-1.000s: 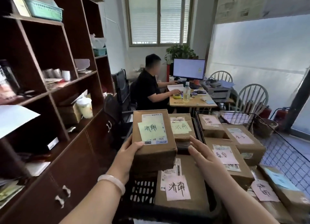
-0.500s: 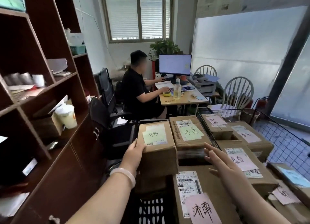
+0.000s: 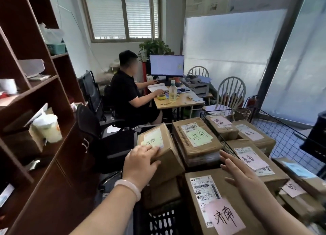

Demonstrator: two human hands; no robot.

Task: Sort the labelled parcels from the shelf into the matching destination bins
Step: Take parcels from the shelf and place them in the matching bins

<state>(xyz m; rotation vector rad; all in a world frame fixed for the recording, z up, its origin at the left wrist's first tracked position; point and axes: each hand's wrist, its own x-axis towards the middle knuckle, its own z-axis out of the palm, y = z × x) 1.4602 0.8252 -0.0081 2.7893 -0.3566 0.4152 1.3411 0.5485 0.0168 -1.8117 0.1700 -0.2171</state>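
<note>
The tall dark brown wooden shelf unit (image 3: 44, 111) fills the left side, its compartments holding papers, a cup and odd boxes; whether any labelled parcels still wait there cannot be told from this angle. On the right stands a black wire-mesh bin (image 3: 289, 143), already loaded with several brown cardboard parcels bearing pink handwritten labels (image 3: 247, 134). Beside it, at the bottom centre, sits a black plastic lattice crate (image 3: 158, 222), and in it lies a large flat cardboard parcel with a pink handwritten label (image 3: 195, 215) next to a thicker cardboard parcel with a pale green handwritten label (image 3: 195, 139). The parcel in play, a small brown cardboard box with a pale green label (image 3: 169, 155), sits tilted at the crate's left side, just beside the green-labelled one and apparently leaning on the boxes beneath it; its writing seems to match its neighbours', so this looks like the right bin. The left hand (image 3: 141, 162), with a pale bracelet at the wrist, grips the box's near top corner, fingers laid over the label and the thumb pressed on the front face. The right hand (image 3: 241, 175) hovers above the large flat parcel with its fingers straight and spread, holding nothing. Judging by the full bins, much sorting is done; this box is being set down and not yet released.
</note>
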